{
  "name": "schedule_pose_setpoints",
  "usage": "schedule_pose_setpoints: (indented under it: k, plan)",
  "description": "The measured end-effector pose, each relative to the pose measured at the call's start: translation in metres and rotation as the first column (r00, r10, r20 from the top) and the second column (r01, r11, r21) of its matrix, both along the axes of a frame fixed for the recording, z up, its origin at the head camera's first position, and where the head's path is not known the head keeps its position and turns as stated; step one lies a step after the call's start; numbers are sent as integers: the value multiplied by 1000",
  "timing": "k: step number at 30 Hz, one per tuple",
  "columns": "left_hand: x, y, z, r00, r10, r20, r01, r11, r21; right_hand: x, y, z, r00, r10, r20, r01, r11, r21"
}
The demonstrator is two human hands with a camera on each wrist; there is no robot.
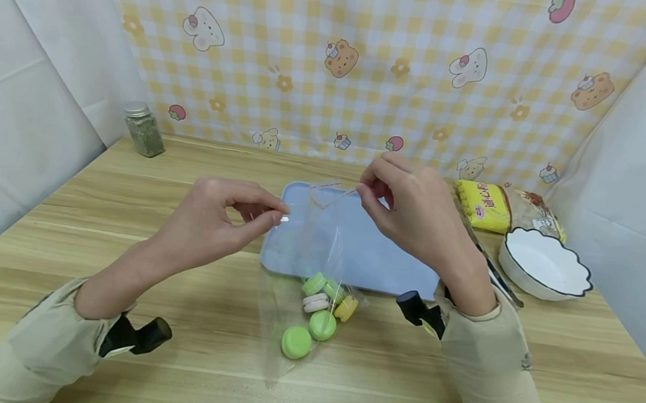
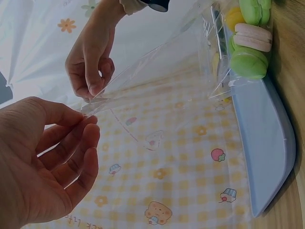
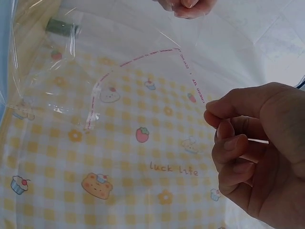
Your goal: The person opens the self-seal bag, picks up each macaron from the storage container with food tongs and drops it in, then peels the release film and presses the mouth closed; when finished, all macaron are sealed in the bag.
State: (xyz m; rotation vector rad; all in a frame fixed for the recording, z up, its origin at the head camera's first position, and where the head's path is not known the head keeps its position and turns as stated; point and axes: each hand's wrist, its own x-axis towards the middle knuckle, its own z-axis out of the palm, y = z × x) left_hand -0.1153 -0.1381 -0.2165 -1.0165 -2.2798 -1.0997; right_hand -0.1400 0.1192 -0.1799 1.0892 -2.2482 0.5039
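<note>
A clear plastic bag (image 1: pixel 275 305) hangs over the table in the head view, with several macarons at its bottom: green (image 1: pixel 296 342), pale pink (image 1: pixel 315 302) and yellow (image 1: pixel 345 308). My left hand (image 1: pixel 225 216) pinches the left side of the bag's mouth between thumb and fingertips. With thumb and index finger my right hand (image 1: pixel 416 212) pinches the mouth's other side, where a thin pink-printed edge (image 3: pixel 143 57) runs to the fingertips in the right wrist view. Between the two hands the mouth is spread apart. Behind the bag lies a light blue tray (image 1: pixel 392 257).
At the back left stands a glass jar of dried herbs (image 1: pixel 144 129). On the right are a yellow food packet (image 1: pixel 484 206), a white scalloped bowl (image 1: pixel 545 266) and a dark long-handled utensil (image 1: pixel 499 275), partly behind my right forearm. A checked cloth (image 1: pixel 311 68) hangs behind the table.
</note>
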Motion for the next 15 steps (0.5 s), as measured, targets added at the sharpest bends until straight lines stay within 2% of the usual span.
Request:
schedule_pose_setpoints:
  k: [15]
  plan:
    - [-1, 0, 0, 1000, -1, -3, 1, 1000, -6, 1, 0, 1, 1000, -11, -11, 11, 1000, -15]
